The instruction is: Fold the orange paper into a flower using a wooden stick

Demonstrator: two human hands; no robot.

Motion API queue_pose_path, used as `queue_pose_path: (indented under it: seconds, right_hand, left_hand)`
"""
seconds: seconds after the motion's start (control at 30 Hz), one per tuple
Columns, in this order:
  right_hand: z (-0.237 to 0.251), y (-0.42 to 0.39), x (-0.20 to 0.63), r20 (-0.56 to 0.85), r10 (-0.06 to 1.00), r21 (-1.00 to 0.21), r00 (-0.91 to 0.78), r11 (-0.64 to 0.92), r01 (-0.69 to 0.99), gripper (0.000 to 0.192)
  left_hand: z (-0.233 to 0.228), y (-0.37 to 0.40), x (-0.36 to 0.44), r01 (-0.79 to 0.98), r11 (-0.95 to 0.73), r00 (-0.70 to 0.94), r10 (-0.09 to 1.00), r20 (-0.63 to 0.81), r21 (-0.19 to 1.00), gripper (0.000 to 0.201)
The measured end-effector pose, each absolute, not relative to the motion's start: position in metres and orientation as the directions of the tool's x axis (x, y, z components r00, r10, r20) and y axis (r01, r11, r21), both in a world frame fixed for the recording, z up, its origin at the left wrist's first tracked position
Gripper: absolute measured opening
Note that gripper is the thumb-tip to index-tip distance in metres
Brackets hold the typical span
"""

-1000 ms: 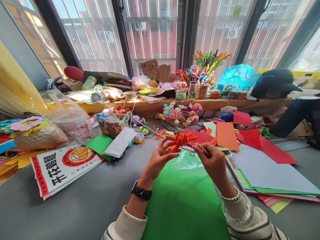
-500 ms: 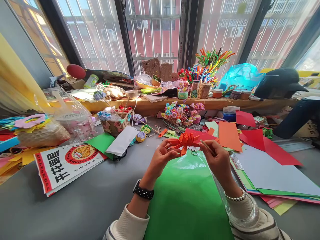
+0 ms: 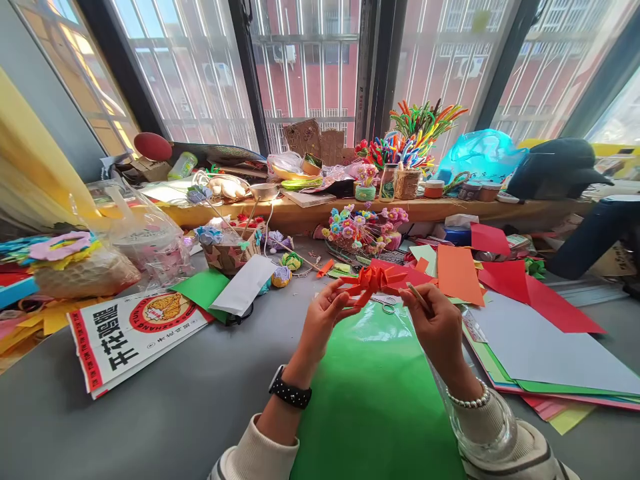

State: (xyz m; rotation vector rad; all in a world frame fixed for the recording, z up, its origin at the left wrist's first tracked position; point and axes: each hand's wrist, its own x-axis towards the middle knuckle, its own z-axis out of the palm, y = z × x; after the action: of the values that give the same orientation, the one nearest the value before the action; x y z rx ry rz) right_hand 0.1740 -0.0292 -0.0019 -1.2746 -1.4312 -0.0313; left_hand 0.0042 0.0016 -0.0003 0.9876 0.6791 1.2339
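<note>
The orange paper flower has drifted a bit right since before, left hand pinching it above the green sheet. Right hand is closed on a thin stick. A basket of paper bits sits toward the desk's far edge, contents too jumbled to read.

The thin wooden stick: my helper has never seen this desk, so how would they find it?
On the grey table, find the green sheet under the hands. Above its far edge, the right hand pinches the wooden stick, beside the orange paper flower. It is the only plain, pale stick being held.
</note>
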Motion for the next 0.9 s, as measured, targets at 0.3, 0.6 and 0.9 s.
queue_pose_path:
  seconds: [0.3, 0.6, 0.9]
  right_hand:
    - [-0.016, -0.032, 0.154, 0.843, 0.536, -0.367, 0.034, 0.529, 0.765, 0.008]
    - [-0.016, -0.039, 0.143, 0.75, 0.66, -0.473, -0.039, 0.577, 0.665, 0.01]
    - [-0.002, -0.038, 0.16, 0.726, 0.687, -0.549, -0.006, 0.585, 0.597, 0.02]
  left_hand:
    - [-0.014, -0.004, 0.023, -0.535, 0.275, 0.441, 0.897, -0.013, 0.799, 0.031]
    - [-0.009, -0.004, 0.02, -0.679, 0.209, 0.333, 0.942, 0.043, 0.703, 0.03]
    - [-0.015, -0.002, 0.021, -0.686, 0.228, 0.289, 0.957, -0.028, 0.691, 0.023]
